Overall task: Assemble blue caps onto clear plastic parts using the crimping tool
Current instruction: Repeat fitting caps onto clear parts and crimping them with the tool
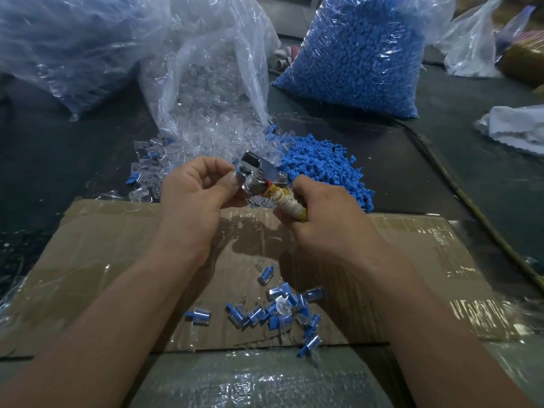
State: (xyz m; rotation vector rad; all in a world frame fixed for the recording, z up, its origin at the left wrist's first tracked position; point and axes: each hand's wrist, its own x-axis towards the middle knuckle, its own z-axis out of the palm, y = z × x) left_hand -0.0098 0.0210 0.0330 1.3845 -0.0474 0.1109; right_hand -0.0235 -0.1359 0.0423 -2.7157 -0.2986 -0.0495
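Over taped cardboard (112,254), my right hand (321,210) grips the crimping tool (259,178); my left hand (194,189) pinches a part (236,167) to feed it.

Crimping tool (262,178): shiny metal head, handle wrapped in yellow and white tape. The right hand (321,213) grips the handle; the left hand (191,195) pinches at the head.
Blue caps (323,169): loose heap on the dark table, just right of the tool.
Clear parts (206,136): spilling from an open bag behind the tool.
Finished pieces (279,310): small pile on the cardboard, clear with blue caps on.
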